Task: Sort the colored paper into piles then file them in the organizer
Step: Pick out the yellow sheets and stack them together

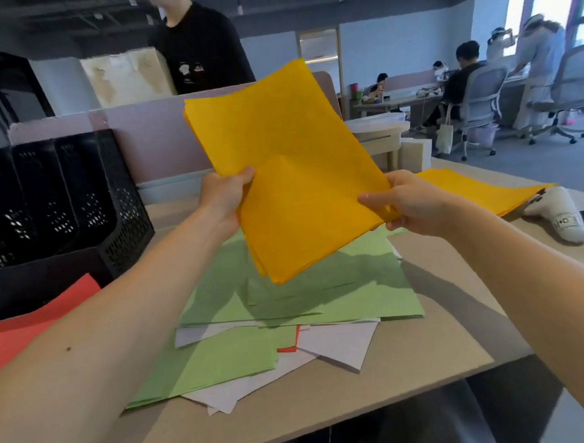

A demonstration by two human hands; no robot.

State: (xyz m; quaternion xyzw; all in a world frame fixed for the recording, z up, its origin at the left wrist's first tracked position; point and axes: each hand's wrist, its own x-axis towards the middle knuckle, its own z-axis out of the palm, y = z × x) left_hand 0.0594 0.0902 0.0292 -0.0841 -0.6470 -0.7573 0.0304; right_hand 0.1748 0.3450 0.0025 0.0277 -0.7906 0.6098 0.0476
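My left hand and right hand each have a pinching grip on the yellow sheets, held above the green pile. I judge the uneven lower sheets could slide out and mix into the green beneath my grip.

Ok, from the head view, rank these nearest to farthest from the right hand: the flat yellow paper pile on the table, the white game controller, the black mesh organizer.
1. Flat yellow paper pile: just beyond the right hand.
2. White game controller: farther out to the right.
3. Black mesh organizer: far left.
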